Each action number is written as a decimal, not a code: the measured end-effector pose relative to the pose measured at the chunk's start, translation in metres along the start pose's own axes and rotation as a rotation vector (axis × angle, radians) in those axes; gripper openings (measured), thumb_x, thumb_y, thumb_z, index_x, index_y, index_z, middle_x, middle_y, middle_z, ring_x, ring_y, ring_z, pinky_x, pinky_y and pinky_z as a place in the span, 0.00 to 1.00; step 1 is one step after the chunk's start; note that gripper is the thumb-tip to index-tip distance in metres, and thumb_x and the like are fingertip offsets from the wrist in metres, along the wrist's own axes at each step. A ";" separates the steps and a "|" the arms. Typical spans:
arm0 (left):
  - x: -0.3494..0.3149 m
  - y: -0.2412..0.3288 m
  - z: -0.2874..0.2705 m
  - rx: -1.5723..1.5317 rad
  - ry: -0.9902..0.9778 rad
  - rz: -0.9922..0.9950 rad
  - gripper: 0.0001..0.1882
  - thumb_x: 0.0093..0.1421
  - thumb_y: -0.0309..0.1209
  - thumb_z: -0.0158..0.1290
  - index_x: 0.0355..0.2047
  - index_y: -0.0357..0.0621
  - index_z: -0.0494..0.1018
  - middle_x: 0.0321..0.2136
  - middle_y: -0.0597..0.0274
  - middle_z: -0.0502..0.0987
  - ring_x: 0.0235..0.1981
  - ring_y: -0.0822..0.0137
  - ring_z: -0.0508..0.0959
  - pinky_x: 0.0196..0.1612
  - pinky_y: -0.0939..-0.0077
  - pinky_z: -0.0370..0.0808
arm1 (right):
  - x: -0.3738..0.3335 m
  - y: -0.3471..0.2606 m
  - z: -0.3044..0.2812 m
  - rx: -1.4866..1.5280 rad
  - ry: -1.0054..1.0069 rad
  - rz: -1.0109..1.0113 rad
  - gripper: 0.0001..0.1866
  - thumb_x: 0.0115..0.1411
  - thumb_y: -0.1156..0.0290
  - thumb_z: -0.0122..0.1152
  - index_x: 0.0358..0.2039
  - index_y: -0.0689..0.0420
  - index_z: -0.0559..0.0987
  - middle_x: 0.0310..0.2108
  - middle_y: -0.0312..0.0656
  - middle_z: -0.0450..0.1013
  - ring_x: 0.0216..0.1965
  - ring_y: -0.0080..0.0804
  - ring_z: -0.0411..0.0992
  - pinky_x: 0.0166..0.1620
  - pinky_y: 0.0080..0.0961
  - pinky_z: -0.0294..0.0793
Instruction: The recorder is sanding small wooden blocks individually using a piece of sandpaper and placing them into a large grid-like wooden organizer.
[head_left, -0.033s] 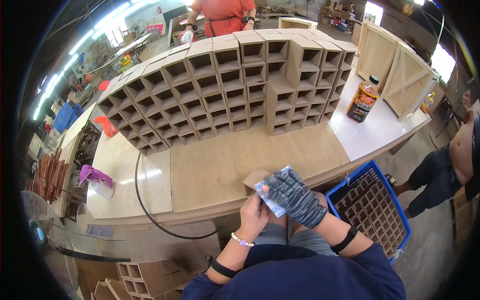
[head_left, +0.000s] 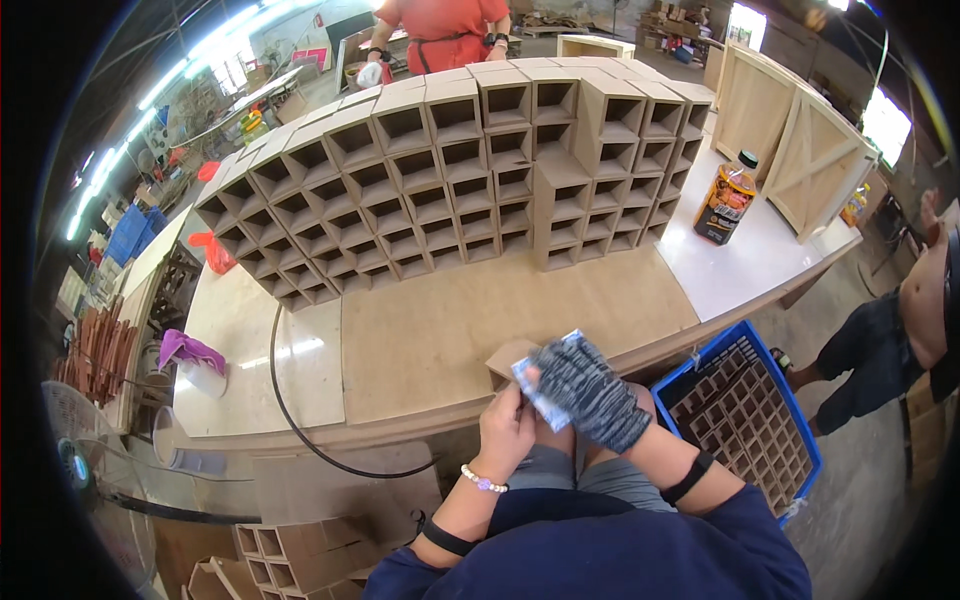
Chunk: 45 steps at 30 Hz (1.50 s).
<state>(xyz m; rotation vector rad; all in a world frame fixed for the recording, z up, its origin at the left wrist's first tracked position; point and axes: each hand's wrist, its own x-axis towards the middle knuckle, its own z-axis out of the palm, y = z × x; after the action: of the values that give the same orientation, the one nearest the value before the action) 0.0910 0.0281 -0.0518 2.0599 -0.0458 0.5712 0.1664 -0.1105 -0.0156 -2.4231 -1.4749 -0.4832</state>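
My right hand (head_left: pixel 592 392), in a grey knit glove with bare fingertips, presses on a flat blue-and-white printed piece (head_left: pixel 545 402), its kind unclear. My left hand (head_left: pixel 508 428), bare with a beaded bracelet at the wrist, is closed beside the piece's left edge. What its fingers pinch is hidden. Just beyond both hands, a small brown box-like piece (head_left: pixel 508 358) shows at the table's front edge, partly covered by them. Farther back on the table (head_left: pixel 420 340) stands a long stacked wall of open brown square compartments (head_left: pixel 420 200).
An orange-labelled bottle (head_left: pixel 725 200) stands right of the stack. At my right, a blue crate (head_left: pixel 815 460) holds gridded brown pieces. A black hose (head_left: pixel 290 400) hangs over the front edge. A person in red (head_left: pixel 445 30) stands behind the stack; another person (head_left: pixel 880 340) is at right.
My gloved right hand and the blue-and-white piece have shifted very slightly. My left hand stays nearly in place.
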 end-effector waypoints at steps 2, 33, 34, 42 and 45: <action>-0.002 0.002 0.001 -0.053 -0.021 -0.052 0.08 0.49 0.23 0.49 0.30 0.35 0.65 0.23 0.52 0.70 0.25 0.55 0.72 0.28 0.69 0.68 | -0.009 0.031 0.020 -0.059 -0.067 0.100 0.19 0.51 0.70 0.45 0.45 0.55 0.67 0.49 0.45 0.61 0.51 0.39 0.60 0.55 0.39 0.53; 0.004 0.003 -0.009 -0.516 0.110 -0.231 0.09 0.51 0.22 0.47 0.35 0.37 0.66 0.28 0.55 0.72 0.30 0.58 0.72 0.33 0.75 0.68 | -0.002 0.058 0.017 -0.067 -0.068 0.497 0.22 0.49 0.72 0.46 0.49 0.54 0.65 0.49 0.51 0.61 0.51 0.41 0.60 0.53 0.30 0.58; 0.009 0.008 -0.012 -0.919 0.180 -0.373 0.12 0.53 0.21 0.46 0.39 0.37 0.66 0.33 0.58 0.73 0.36 0.61 0.73 0.40 0.78 0.67 | -0.006 0.063 0.014 -0.067 -0.063 0.491 0.22 0.49 0.72 0.46 0.49 0.54 0.65 0.49 0.51 0.61 0.51 0.41 0.60 0.53 0.30 0.58; 0.021 0.014 -0.024 -1.787 0.224 -0.636 0.16 0.55 0.27 0.46 0.45 0.40 0.63 0.44 0.60 0.69 0.46 0.66 0.67 0.51 0.70 0.61 | -0.004 0.006 -0.016 0.402 0.353 0.532 0.29 0.45 0.83 0.46 0.52 0.64 0.58 0.53 0.52 0.57 0.53 0.43 0.57 0.56 0.32 0.53; 0.011 -0.001 -0.022 -1.865 0.061 -0.581 0.17 0.55 0.28 0.47 0.45 0.41 0.63 0.43 0.63 0.69 0.46 0.66 0.68 0.51 0.69 0.62 | 0.019 -0.031 -0.036 0.270 0.444 0.251 0.27 0.48 0.79 0.47 0.52 0.63 0.59 0.52 0.51 0.57 0.54 0.43 0.56 0.56 0.35 0.54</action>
<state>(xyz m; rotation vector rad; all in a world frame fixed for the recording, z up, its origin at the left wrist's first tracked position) 0.0924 0.0490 -0.0385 0.1817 0.0503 0.0392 0.1415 -0.0948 0.0266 -2.0768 -0.9676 -0.6637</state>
